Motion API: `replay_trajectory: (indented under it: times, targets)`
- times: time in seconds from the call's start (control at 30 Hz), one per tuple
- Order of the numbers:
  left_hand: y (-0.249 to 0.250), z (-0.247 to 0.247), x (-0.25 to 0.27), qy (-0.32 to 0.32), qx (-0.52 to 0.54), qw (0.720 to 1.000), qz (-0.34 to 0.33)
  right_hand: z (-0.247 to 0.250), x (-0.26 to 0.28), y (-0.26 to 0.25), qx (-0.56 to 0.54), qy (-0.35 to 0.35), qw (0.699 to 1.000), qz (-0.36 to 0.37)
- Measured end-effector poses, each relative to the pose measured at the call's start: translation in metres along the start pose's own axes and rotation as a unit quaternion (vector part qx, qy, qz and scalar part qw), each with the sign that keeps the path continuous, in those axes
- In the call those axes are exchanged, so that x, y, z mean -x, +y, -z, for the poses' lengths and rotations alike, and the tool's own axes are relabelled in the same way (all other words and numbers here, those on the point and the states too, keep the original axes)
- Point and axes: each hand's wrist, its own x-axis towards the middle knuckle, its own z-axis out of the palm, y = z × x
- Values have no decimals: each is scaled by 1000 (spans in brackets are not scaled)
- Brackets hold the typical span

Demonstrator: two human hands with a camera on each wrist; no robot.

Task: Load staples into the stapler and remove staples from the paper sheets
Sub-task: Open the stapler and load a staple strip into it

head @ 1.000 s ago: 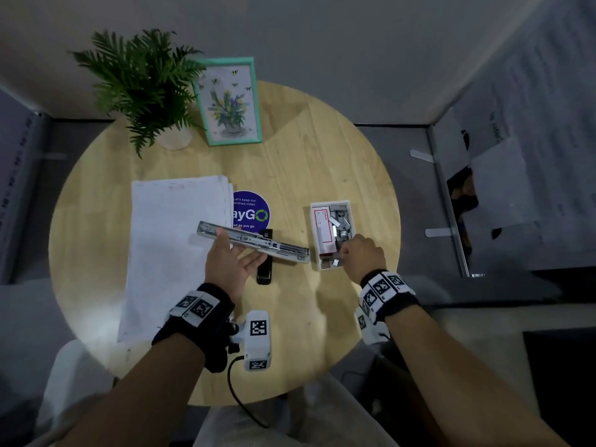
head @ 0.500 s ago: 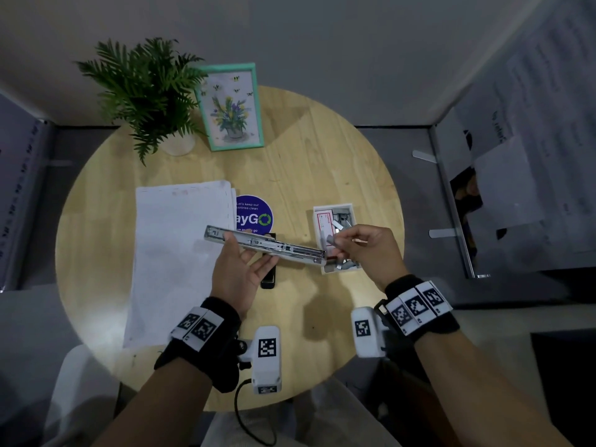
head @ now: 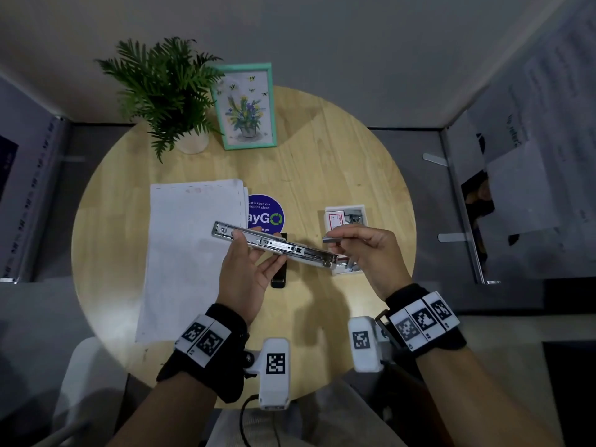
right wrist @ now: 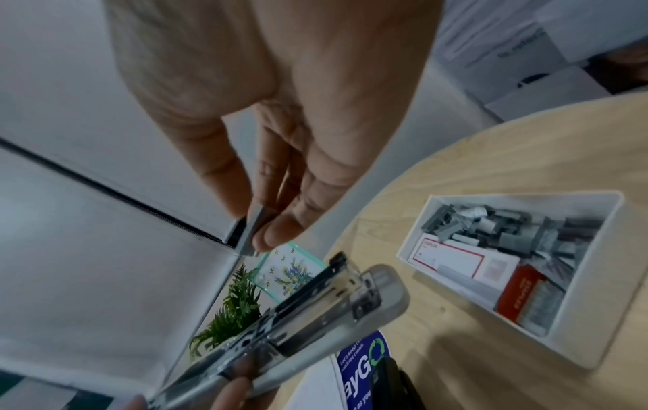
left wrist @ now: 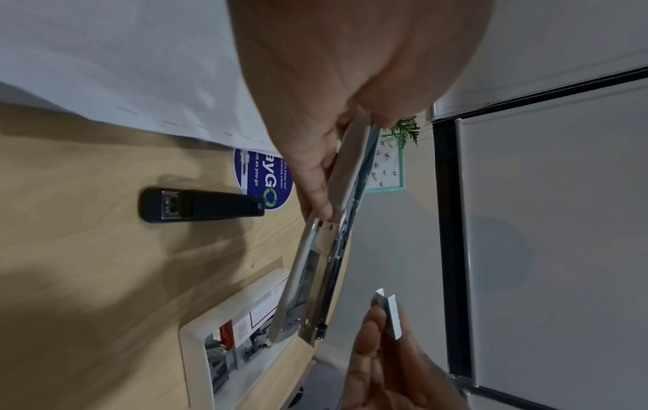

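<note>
My left hand (head: 248,272) holds a long silver stapler (head: 274,245) above the table, its staple channel opened upward; the same stapler (left wrist: 315,266) (right wrist: 298,313) shows in both wrist views. My right hand (head: 364,250) pinches a short strip of staples (head: 332,239) (left wrist: 389,313) (right wrist: 250,230) just right of and above the stapler's open end, not touching it. A stack of white paper sheets (head: 190,253) lies at the left of the table, with small staples along its far and right edges.
A white box (head: 345,214) (right wrist: 596,283) of staple strips sits at the right of the round wooden table (head: 322,162). A black stapler (head: 279,275) (left wrist: 199,205) lies near a blue sticker (head: 266,214). A potted plant (head: 167,91) and a framed picture (head: 246,106) stand at the back.
My right hand came out of the staple box with a strip of staples and rose beside the stapler's open end. My left hand lifted the stapler slightly.
</note>
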Motion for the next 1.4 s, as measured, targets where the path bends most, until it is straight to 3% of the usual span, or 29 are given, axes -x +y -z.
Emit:
replay_trajectory:
  times: [0.13, 0.33, 0.9, 1.2, 1.4]
  targets:
    - [3, 1, 3, 1, 9, 1000, -4, -4, 0, -2, 67, 3, 997, 22]
    - [4, 0, 5, 7, 30, 1000, -8, -12, -2, -5, 54, 11, 998, -22]
    - [1, -4, 11, 33, 79, 996, -12, -38, -1, 0, 102, 75, 991, -34]
    - [1, -1, 12, 36, 76, 996, -21, -44, 1, -3, 116, 74, 990, -13]
    - [-1, 0, 15, 41, 75, 996, -21, -45, -3, 1, 150, 81, 985, -37]
